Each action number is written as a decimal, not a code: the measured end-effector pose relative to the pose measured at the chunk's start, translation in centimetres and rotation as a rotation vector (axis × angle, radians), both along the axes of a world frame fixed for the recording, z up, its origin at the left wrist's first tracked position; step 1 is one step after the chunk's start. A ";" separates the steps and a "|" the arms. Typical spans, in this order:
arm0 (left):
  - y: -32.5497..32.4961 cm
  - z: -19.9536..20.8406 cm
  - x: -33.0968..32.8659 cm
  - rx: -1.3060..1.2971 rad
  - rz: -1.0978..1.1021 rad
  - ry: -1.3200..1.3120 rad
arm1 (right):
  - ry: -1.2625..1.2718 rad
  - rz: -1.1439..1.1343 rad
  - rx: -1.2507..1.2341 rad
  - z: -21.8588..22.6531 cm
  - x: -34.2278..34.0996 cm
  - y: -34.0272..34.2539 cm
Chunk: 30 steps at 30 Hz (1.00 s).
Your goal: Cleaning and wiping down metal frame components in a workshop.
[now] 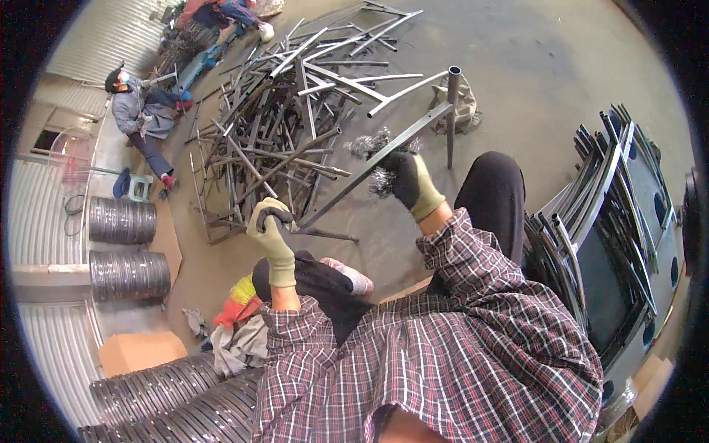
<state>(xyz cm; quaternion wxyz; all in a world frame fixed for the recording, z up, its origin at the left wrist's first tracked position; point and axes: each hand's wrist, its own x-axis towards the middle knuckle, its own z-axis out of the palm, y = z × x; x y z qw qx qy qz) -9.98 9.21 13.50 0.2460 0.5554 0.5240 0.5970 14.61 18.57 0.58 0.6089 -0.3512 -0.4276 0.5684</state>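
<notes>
A dark metal tube frame [354, 179] slants up and rightward in front of me, a round upright tube [452, 122] joined to its far end. My left hand [273, 230], in a pale glove with dark fingers, is closed around the frame's near end. Further along, my right hand [415, 184], gloved the same way, is curled over the bar from the right; its fingertips are partly hidden. Shiny, tangled metal shavings [369, 145] show beside the bar and the right hand. Whether the hand touches them I cannot tell.
A large tangled pile of metal frames [284, 118] lies ahead. More curved frames [613, 199] are stacked at right. At left stand bundles of dark rings [129, 277] and a cardboard sheet [140, 353]. A seated person [144, 111] works at far left, another person [221, 11] beyond.
</notes>
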 end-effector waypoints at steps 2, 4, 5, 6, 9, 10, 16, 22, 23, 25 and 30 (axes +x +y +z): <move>-0.6 0.0 -0.8 -0.018 -0.026 -0.014 | 0.649 -0.046 -0.352 3.7 1.3 0.8; -0.2 -0.5 -0.7 0.058 -0.033 0.041 | 0.757 -0.061 -0.253 3.3 6.8 4.0; -0.3 0.0 -0.2 -0.039 0.009 -0.059 | 0.680 -0.071 -0.261 3.7 6.2 3.2; 0.2 -0.2 -0.1 -0.008 0.042 -0.051 | 0.594 -0.087 -0.265 4.1 5.4 2.2; 1.6 -0.4 0.1 0.046 0.057 -0.034 | 0.181 -0.077 -0.278 2.0 -1.5 -0.8; 1.7 -0.7 0.0 0.026 0.035 -0.046 | 0.022 -0.034 -0.264 1.8 -4.7 -3.3; 0.9 0.1 -0.3 0.041 0.051 0.036 | 0.639 0.050 -0.357 6.6 0.8 -0.6; 2.0 -0.3 -0.1 0.017 0.024 -0.065 | 0.012 -0.751 0.146 9.1 7.7 0.4; 2.0 -0.1 0.2 0.053 0.046 -0.024 | -0.032 -0.625 0.206 9.7 5.9 -0.4; 2.2 -0.4 0.2 0.118 0.076 0.050 | -0.964 -0.560 0.461 8.8 1.1 -2.8; 0.9 -0.5 1.3 0.061 0.147 -0.007 | -1.314 0.263 0.986 8.4 -7.0 -4.2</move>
